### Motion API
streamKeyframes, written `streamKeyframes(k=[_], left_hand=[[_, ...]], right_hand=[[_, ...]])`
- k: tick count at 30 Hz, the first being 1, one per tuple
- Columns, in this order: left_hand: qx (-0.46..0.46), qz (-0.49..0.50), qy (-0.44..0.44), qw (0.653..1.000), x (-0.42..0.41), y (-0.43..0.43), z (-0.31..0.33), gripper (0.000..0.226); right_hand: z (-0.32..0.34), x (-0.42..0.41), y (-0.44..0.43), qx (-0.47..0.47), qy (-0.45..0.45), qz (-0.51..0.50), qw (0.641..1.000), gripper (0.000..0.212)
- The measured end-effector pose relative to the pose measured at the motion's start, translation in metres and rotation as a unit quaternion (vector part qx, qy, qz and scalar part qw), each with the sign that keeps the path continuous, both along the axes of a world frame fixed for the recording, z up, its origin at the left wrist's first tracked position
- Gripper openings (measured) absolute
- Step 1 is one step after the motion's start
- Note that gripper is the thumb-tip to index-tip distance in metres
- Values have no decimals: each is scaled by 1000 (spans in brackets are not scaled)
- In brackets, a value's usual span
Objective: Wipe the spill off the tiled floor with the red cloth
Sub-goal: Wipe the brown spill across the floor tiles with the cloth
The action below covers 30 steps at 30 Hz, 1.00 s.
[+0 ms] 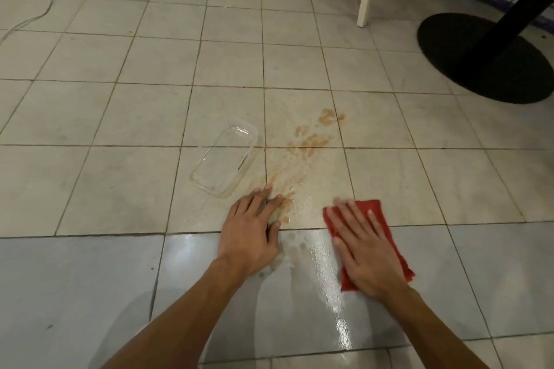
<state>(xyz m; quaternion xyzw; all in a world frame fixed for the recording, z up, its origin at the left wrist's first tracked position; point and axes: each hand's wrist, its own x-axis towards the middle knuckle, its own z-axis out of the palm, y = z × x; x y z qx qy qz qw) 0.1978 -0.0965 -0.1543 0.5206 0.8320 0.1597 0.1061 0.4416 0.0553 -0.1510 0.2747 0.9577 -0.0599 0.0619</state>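
Right hand (pixel 367 252), grip open flat on red cloth (pixel 373 208), should sweep firmly toward spill (pixel 308 142) at 11 o'clock; left hand (pixel 248 226) flat, open, on tiled floor (pixel 120 189)

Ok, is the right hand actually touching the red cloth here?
Touching. The head view shows the right hand lying flat on the red cloth, straight fingers spread across it, holding it down on the tiled floor.
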Motion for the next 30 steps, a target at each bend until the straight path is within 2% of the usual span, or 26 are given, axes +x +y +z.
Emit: streamKeyframes(k=[2, 4, 6, 9, 11, 16, 18, 21, 23, 25, 27, 30], left_hand=[[9, 9, -2, 1000, 4, -1, 0, 57], [12, 15, -1, 1000, 7, -1, 1, 57], [14, 17, 0, 1000, 8, -1, 2, 57], [8, 6, -1, 1000, 5, -5, 2, 57], [-1, -3, 5, 1000, 1, -7, 0, 57], [2, 8, 10, 1000, 4, -11, -1, 57], [3, 14, 4, 1000, 6, -9, 0, 58], [2, 7, 6, 1000, 5, -10, 2, 58], [3, -2, 3, 1000, 1, -12, 2, 58], [3, -6, 6, 1000, -2, -13, 2, 57], [2, -4, 9, 1000, -2, -13, 1, 57], [-4, -5, 8, 1000, -1, -13, 2, 57]], right_hand=[[0, -16, 7, -10, 3, -93, 996, 65], [2, -41, 1, -13, 10, -141, 990, 66], [0, -55, -14, -14, 21, -96, 995, 64], [-6, -33, -33, -10, 19, 49, 999, 60], [-5, -10, -28, -6, 11, 71, 997, 60], [0, -23, 2, -12, 10, -107, 994, 65], [2, -50, -2, -18, 15, -132, 991, 66], [-1, -61, -22, -23, 30, -46, 998, 62], [-5, -43, -31, -17, 29, 48, 998, 60], [-6, -22, -28, -12, 13, 85, 996, 60], [-3, -17, -17, -15, 8, 33, 999, 61], [-1, -44, -12, -13, 13, -99, 995, 65]])
